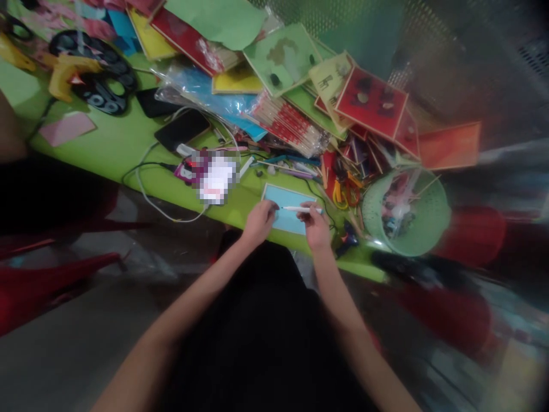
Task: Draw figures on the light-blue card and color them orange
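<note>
A light blue card [286, 207] lies at the near edge of the green table [111, 143]. My right hand [316, 224] is closed on a thin white pen [300, 209] that lies sideways over the card, tip pointing left. My left hand [258, 220] rests with curled fingers on the card's left edge, pressing it down. Whether its fingers hold anything else I cannot make out.
A green basket [422, 220] of sticks and bits stands right of the card. Scissors [345, 193], bundles of sticks [291, 123], coloured boards [371, 103], a black phone [182, 129] with a white cable [150, 197], and a black paint palette [100, 80] crowd the table. Red chairs [51, 274] stand left.
</note>
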`<action>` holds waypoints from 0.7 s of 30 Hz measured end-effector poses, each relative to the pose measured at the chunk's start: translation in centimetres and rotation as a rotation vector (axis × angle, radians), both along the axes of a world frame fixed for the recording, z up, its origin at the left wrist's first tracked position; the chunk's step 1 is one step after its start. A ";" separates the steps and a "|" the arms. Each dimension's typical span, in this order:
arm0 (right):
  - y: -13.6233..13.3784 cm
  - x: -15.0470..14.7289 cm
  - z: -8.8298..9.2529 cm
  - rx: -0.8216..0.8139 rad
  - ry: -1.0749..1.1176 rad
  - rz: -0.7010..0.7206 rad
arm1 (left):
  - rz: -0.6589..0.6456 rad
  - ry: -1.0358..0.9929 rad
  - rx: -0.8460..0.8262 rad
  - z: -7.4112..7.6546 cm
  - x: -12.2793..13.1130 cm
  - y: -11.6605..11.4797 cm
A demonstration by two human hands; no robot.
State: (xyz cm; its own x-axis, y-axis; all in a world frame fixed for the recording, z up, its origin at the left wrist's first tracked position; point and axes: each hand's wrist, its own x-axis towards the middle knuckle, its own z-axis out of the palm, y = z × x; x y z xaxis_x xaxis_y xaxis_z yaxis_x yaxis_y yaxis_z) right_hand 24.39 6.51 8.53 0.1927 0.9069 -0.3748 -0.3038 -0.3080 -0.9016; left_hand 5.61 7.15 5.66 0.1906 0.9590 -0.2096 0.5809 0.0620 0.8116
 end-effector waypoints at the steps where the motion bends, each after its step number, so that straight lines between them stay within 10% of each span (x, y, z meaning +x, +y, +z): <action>1: 0.1 -0.2 0.3 0.006 -0.019 0.011 | -0.011 -0.010 0.000 0.3 0.0 0.1; 21: 1.2 -1.8 0.3 0.033 -0.153 0.191 | -0.101 -0.017 0.050 0.2 -0.4 1.0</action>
State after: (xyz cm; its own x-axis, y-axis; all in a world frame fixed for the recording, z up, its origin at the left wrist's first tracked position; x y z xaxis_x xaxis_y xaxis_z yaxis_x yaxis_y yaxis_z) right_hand 22.61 7.66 8.88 0.0688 0.9436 -0.3238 -0.1017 -0.3162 -0.9432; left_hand 5.23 8.13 5.86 0.2897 0.9440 -0.1580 0.5685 -0.0369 0.8219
